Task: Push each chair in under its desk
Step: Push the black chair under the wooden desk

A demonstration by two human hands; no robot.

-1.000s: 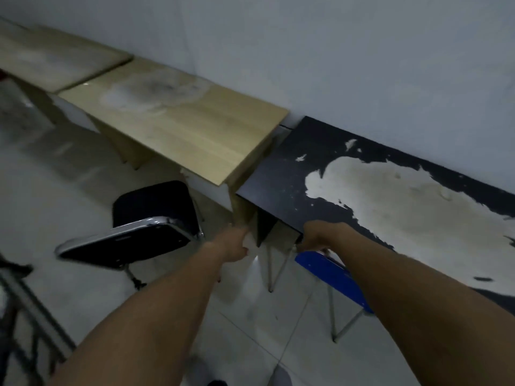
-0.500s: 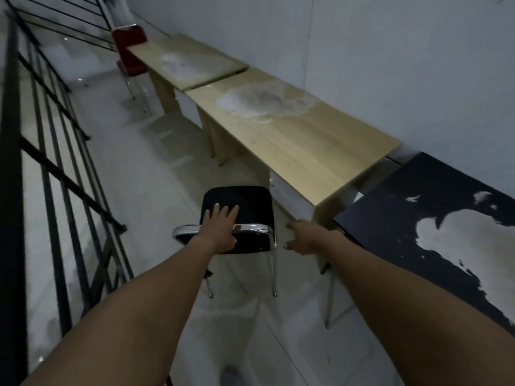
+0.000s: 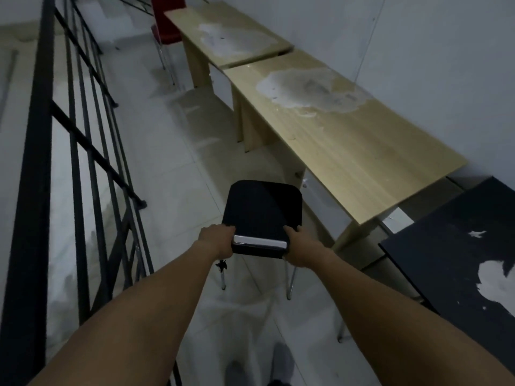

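A black chair point(image 3: 263, 210) with chrome legs stands on the floor in front of me, out from the light wooden desk point(image 3: 359, 151) at its right. My left hand point(image 3: 216, 242) grips the left end of its backrest and my right hand point(image 3: 296, 247) grips the right end. A second wooden desk point(image 3: 223, 26) stands further along the wall, with a red chair point(image 3: 164, 23) at its far side. A black desk point(image 3: 457, 263) with worn white patches is at my right.
A black metal railing point(image 3: 75, 151) runs along the left side, leaving a narrow tiled aisle point(image 3: 178, 162) between it and the desks. A white wall point(image 3: 418, 51) backs the desks. My feet point(image 3: 259, 369) show at the bottom edge.
I have turned left from the black desk and its blue chair toward the black chair. Both hands have moved onto its backrest and closed on it.
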